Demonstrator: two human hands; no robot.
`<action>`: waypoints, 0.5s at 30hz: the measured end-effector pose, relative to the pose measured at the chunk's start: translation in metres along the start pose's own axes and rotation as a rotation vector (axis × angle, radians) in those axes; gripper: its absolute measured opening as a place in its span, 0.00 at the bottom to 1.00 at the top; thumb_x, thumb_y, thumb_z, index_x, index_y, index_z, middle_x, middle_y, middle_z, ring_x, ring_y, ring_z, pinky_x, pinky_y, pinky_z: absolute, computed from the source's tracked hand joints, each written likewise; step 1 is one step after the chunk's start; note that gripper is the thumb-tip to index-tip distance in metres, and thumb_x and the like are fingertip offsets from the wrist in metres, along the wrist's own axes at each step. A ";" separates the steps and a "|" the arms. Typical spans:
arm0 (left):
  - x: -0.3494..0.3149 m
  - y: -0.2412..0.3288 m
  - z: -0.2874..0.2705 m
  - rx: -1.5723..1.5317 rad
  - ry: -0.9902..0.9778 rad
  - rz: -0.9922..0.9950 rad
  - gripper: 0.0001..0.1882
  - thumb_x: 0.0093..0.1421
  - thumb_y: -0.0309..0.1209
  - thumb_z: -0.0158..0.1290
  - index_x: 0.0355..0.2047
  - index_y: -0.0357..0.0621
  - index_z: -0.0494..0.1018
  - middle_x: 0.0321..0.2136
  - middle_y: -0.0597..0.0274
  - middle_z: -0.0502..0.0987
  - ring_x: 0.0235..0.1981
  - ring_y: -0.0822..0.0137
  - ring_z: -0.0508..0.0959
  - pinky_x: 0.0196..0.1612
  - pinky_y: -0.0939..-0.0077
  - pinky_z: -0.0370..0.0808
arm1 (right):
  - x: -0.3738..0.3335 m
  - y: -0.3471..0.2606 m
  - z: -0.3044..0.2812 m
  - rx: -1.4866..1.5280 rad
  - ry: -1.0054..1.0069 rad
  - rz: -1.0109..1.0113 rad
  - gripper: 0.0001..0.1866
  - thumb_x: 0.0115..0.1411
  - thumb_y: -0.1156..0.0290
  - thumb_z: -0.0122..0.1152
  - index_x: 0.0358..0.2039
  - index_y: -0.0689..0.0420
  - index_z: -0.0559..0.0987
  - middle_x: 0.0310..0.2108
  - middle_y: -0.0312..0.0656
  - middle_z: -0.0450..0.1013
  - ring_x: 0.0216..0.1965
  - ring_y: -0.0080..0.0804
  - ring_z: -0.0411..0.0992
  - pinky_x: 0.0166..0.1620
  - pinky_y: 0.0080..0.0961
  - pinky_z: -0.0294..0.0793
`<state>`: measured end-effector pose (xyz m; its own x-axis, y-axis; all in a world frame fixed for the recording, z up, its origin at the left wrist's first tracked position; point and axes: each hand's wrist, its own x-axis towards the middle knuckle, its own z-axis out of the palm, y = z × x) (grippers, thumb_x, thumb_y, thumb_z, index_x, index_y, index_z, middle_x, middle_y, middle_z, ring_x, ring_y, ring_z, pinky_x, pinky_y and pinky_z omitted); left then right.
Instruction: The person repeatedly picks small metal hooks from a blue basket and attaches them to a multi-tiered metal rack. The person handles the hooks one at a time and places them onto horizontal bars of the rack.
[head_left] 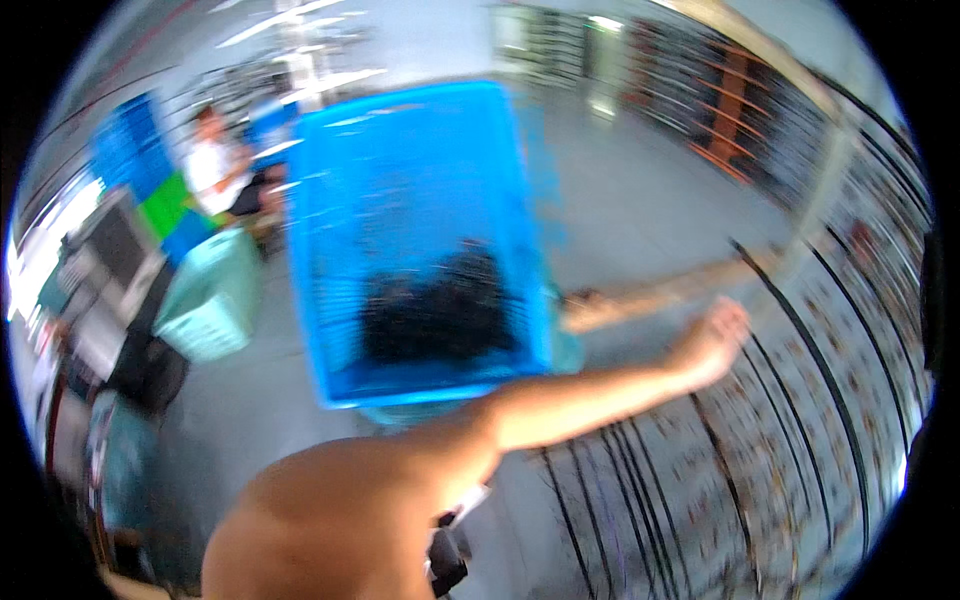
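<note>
My left arm stretches across to the right, and my left hand (pixel 712 343) is at its end, blurred, with the fingers curled in. Whatever those fingers hold, if anything, is too smeared to make out. Just beyond them runs a dark rod (pixel 800 325), one of several that cross the right side with many small pieces around them. A big blue plastic crate (pixel 410 170) stands beyond my forearm. Small black pieces (pixel 435 315) lie heaped at its near end. My right hand does not show.
A wooden beam (pixel 670 290) runs from the crate to a pale post (pixel 825 195). A light-green basket (pixel 213 300) stands on the floor at the left. Behind it sits a person (pixel 215 175) in a white top. Shelving (pixel 730 115) lines the far right.
</note>
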<state>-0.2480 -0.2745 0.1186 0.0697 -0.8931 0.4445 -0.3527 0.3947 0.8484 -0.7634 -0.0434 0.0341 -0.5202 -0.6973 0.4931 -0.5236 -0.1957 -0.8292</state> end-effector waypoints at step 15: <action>0.102 -0.013 -0.046 -0.842 -0.084 -0.687 0.42 0.59 0.53 0.41 0.60 0.29 0.47 0.60 0.46 0.56 0.63 0.57 0.53 0.64 0.64 0.44 | 0.144 -0.085 0.065 0.606 0.116 0.602 0.37 0.62 0.41 0.34 0.54 0.63 0.62 0.41 0.47 0.72 0.43 0.37 0.70 0.52 0.36 0.56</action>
<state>-0.1931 -0.3611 0.1662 -0.0672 -0.9788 -0.1935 0.4914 -0.2012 0.8474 -0.7502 -0.1722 0.1589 -0.6764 -0.7323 -0.0787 0.2966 -0.1730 -0.9392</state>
